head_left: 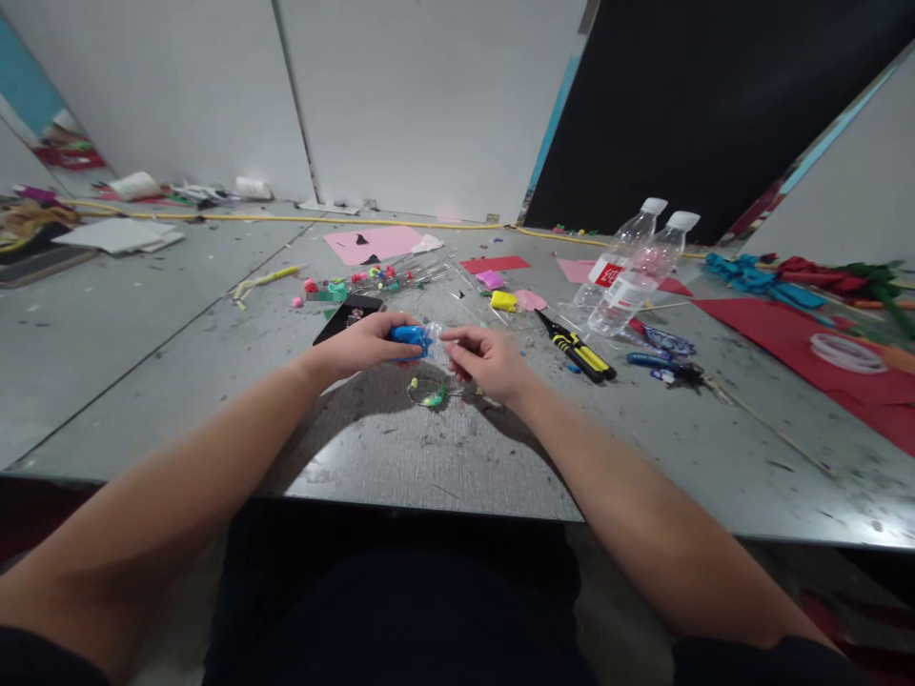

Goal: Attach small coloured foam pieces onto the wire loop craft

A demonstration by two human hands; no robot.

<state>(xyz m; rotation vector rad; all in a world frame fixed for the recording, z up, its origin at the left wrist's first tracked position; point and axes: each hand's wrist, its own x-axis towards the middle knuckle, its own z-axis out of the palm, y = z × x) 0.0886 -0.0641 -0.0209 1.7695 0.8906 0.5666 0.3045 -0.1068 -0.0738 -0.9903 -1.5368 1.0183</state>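
Note:
My left hand is closed around a blue packet with clear, crinkled wrapping at its right end. Just right of that wrapping is my right hand, its thumb and index finger bent close together; whether they pinch some of the clear film is too small to tell. Below both hands a thin ring with green and yellow beads lies on the grey table. A black flat object is partly behind my left hand.
Colourful bits lie beyond my left hand. Yellow-black pliers, a yellow packet and two clear bottles stand or lie to the right. Farther right are blue-handled pliers and red sheets; a yellow cord runs along the back.

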